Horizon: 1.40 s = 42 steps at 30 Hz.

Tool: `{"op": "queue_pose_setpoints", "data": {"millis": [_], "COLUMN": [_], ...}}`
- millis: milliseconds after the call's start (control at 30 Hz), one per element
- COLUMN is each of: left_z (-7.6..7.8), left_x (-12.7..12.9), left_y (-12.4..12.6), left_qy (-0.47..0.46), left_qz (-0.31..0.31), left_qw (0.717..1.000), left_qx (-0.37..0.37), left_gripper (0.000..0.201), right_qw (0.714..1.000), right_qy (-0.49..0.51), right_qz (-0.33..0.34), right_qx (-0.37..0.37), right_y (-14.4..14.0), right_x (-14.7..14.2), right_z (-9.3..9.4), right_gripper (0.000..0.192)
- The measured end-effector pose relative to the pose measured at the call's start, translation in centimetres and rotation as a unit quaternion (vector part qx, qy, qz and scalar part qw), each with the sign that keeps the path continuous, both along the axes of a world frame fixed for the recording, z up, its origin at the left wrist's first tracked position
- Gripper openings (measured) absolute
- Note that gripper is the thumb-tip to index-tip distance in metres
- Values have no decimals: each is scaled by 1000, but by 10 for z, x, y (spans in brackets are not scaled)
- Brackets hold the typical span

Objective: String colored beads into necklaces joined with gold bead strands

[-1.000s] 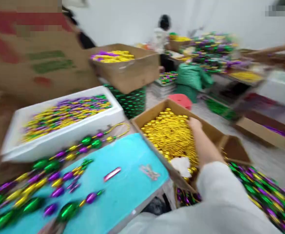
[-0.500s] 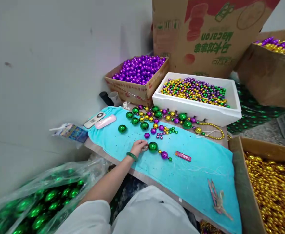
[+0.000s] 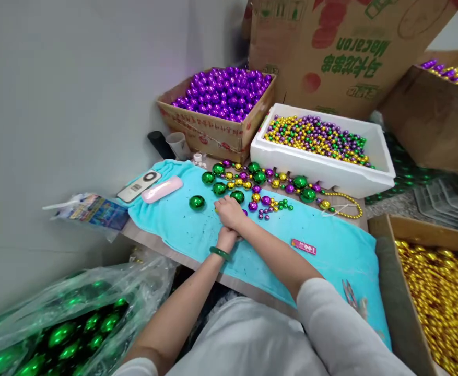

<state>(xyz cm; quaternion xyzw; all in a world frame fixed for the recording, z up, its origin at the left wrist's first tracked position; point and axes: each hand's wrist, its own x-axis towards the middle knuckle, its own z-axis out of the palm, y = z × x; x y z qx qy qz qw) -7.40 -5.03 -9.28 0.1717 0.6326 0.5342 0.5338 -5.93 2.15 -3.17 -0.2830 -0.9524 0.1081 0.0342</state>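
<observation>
My left hand [image 3: 227, 239], with a green bangle on the wrist, rests on the turquoise towel [image 3: 323, 261]. It is mostly covered by my right hand [image 3: 231, 211], which reaches across with curled fingers. A small gold bead [image 3: 215, 210] shows at the right fingertips. What the left hand grips is hidden. Just beyond the hands lie strung green, gold and purple beads [image 3: 276, 184]. A loose green ball [image 3: 196, 202] sits to their left.
Behind the towel stand a cardboard box of purple balls [image 3: 213, 133] and a white foam box [image 3: 323, 172] of small mixed beads. A box of gold beads [image 3: 385, 245] is at right, a bag of green balls [image 3: 75, 324] lower left. A remote [image 3: 138, 185], pink case [image 3: 162, 189] and red tag [image 3: 304, 246] lie on the towel.
My view swung from the gold bead box to the towel. My right hand left that box and now lies over my left hand, hiding the green-ball strand it pinched.
</observation>
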Motion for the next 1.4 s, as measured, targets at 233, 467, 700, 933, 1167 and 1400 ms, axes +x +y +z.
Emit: {"op": "queue_pose_setpoints", "data": {"millis": [233,467,700,933,1167,1400], "left_z": [5,18,34,48,49,59], "left_x": [0,-2,6,-9,-47,-50], "left_y": [-3,-5,-16,-21,-19,-20], "left_qy": [-58,-50,-9,40,49,60], "left_qz": [-22,-34,-29,-2,63,62], "left_qw": [998,998,999,996,994,993], "left_qx": [-2,4,33,76,72,86], "left_gripper": [26,33,36,38,36,29], "right_qw": [967,924,976,989,972,867], "right_qy": [189,151,125,27,84,333], "right_qz": [-160,-339,-172,-140,-203,-305], "right_qx": [-55,-89,-50,-31,-77,-210], "right_y": [13,-28,-64,-61,-48,-35], "right_x": [114,244,170,141,175,179], "right_z": [12,-4,-7,-7,-11,-4], "right_gripper": [29,20,60,40,42,17]}}
